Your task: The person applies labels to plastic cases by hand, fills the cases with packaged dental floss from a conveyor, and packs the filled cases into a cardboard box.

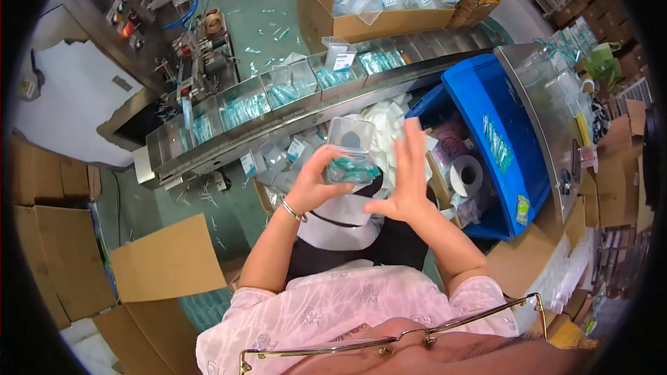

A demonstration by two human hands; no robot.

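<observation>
Our left hand [313, 184] grips a clear plastic box [351, 153] of teal pieces; our right hand [406, 177], fingers spread, presses its side.

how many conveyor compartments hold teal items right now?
5 that I can make out on the conveyor: teal items at. Compartments nearer the machine are partly hidden.

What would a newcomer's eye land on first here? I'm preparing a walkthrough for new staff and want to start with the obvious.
First, at centre, the left hand holding a clear plastic box with teal pieces inside, the right hand flat beside it. Behind them a conveyor of metal trays with more teal pieces crosses the view diagonally. To the right sits a bright blue crate, and at the top an open cardboard carton of clear boxes.
</observation>
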